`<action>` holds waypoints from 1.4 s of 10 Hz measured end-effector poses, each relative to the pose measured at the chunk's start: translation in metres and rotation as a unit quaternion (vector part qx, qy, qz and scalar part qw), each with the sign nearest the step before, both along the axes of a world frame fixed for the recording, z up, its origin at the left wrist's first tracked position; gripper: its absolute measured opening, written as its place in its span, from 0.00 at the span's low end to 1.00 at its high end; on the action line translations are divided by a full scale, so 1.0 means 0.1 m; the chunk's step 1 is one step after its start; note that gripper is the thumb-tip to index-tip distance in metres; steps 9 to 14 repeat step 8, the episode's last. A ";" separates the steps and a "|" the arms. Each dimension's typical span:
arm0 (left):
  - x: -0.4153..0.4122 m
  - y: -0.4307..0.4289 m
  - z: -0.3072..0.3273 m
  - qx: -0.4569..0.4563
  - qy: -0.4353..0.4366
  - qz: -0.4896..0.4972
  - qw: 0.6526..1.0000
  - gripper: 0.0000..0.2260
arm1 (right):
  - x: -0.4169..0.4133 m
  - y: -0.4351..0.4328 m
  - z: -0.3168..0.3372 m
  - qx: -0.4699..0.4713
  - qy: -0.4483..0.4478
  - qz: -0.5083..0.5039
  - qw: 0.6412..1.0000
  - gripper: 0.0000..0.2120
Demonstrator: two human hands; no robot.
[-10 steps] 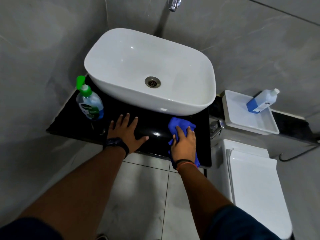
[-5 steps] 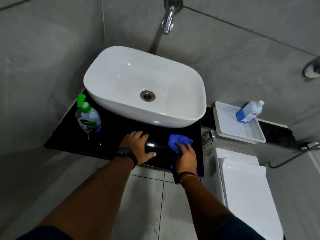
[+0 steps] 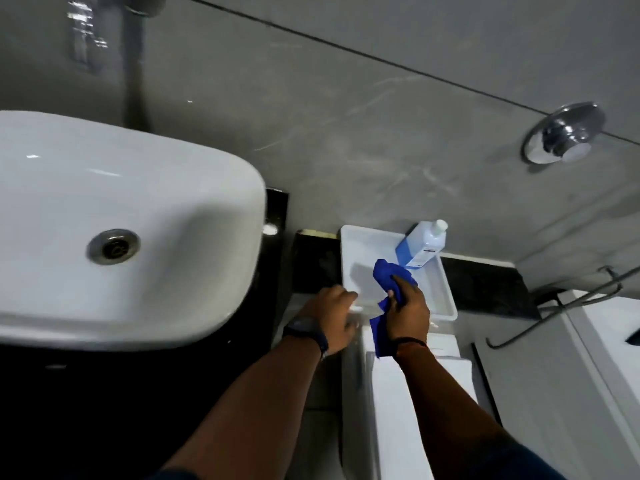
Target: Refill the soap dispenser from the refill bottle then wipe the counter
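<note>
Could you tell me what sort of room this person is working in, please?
A bathroom, most likely: a white basin under a wall tap, with a toilet lid beside it.

Both my hands have left the counter (image 3: 138, 382) and gone right, and the view has swung with them. My right hand (image 3: 408, 317) has lifted the cloth (image 3: 391, 275) and now holds it bunched over the tray (image 3: 446, 299), close to the bottle (image 3: 420, 247). My left hand (image 3: 332, 313), blurred, is at the tray's near left corner.

Black counter (image 3: 138, 382): white basin (image 3: 145, 188). Black ledge (image 3: 485, 282): white tray (image 3: 360, 247).
</note>
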State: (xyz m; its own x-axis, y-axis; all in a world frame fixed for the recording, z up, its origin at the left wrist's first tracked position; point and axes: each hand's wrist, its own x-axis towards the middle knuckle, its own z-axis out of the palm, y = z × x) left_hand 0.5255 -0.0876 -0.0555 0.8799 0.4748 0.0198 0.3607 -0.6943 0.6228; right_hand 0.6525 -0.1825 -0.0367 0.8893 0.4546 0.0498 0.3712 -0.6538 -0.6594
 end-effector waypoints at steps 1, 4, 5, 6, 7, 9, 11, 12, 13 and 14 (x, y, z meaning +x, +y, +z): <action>0.55 0.22 -0.08 -0.004 0.021 0.037 0.999 0.22 | 0.52 0.12 -0.17 -0.036 0.001 0.045 0.998 0.15; 1.48 0.85 -0.77 0.163 0.107 0.075 0.978 0.30 | 1.34 0.86 -0.90 -0.151 0.053 0.117 0.980 0.25; 1.55 0.87 -0.91 0.161 0.130 0.061 0.976 0.31 | 1.38 0.92 -1.07 -0.177 0.052 0.120 0.976 0.25; 1.58 0.86 -1.05 0.118 0.152 0.019 0.981 0.30 | 1.37 0.89 -1.19 -0.197 0.094 0.126 0.968 0.29; 1.59 0.89 -1.06 0.113 0.140 0.016 0.984 0.29 | 1.39 0.89 -1.16 -0.191 0.111 0.121 0.968 0.32; 1.55 0.94 -0.87 0.108 0.126 0.023 0.986 0.27 | 1.42 0.94 -0.83 -0.072 0.095 0.041 0.992 0.28; 1.55 0.94 -0.87 0.108 0.126 0.023 0.986 0.27 | 1.42 0.94 -0.83 -0.072 0.095 0.041 0.992 0.28; 1.55 0.94 -0.87 0.108 0.126 0.023 0.986 0.27 | 1.42 0.94 -0.83 -0.072 0.095 0.041 0.992 0.28; 1.55 0.94 -0.87 0.108 0.126 0.023 0.986 0.27 | 1.42 0.94 -0.83 -0.072 0.095 0.041 0.992 0.28; 1.55 0.94 -0.87 0.108 0.126 0.023 0.986 0.27 | 1.42 0.94 -0.83 -0.072 0.095 0.041 0.992 0.28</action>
